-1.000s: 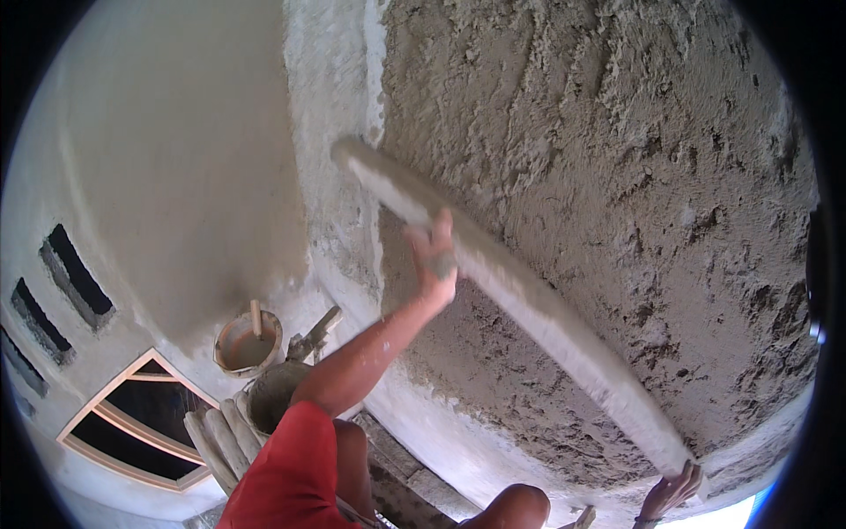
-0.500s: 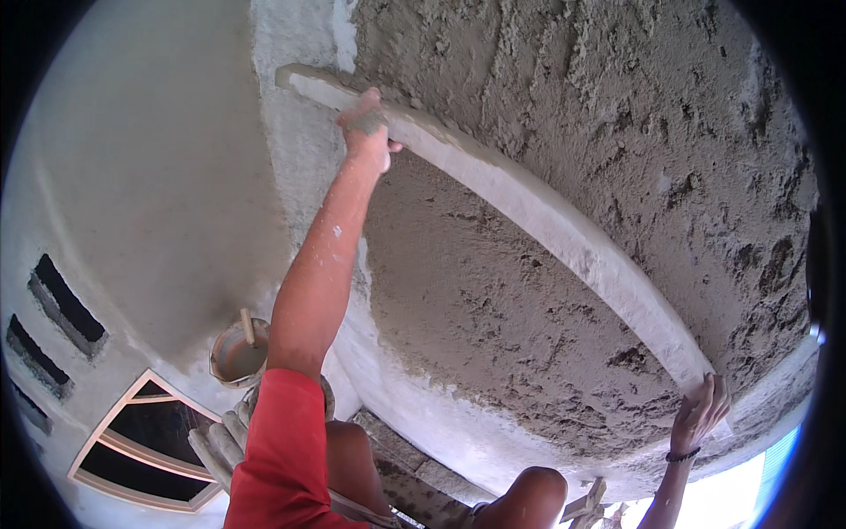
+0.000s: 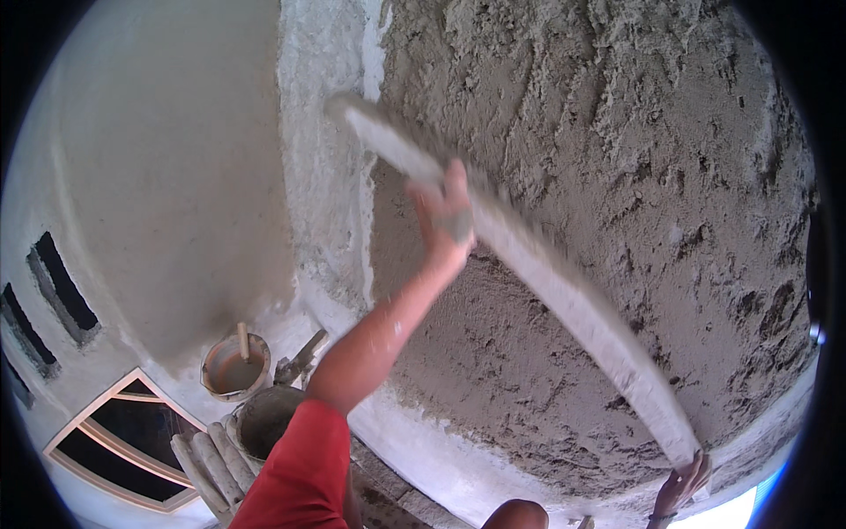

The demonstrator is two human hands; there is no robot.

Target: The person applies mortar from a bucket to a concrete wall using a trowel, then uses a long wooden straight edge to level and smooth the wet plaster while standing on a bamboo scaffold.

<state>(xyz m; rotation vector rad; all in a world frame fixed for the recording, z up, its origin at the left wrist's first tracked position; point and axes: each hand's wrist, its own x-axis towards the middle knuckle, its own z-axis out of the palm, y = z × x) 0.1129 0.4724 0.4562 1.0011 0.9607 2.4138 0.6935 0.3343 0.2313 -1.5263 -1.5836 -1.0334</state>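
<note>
A long, pale straightedge board (image 3: 577, 313) lies diagonally across rough grey plaster (image 3: 617, 115); the fisheye view bends it. My left hand (image 3: 445, 216), blurred and smeared with grey mortar, grips the board's upper part with my red-sleeved arm below it. My right hand (image 3: 683, 479), with a dark bracelet at the wrist, is closed on the board's lower end at the bottom right. The board's upper end reaches over the white strip (image 3: 322, 203) beside the rough plaster.
On the left are a smooth wall (image 3: 167, 150), dark slot openings (image 3: 62, 278) and a wooden-framed opening (image 3: 79, 441). At lower left a bucket with a handled tool (image 3: 231, 379), a larger grey bucket (image 3: 264, 414) and pale planks (image 3: 211, 467) stand close together. My knee shows at the bottom edge.
Over the last second the board and my left hand swung up and left, then back to the right and partly down. My right hand rose, then dropped back to the lower right.
</note>
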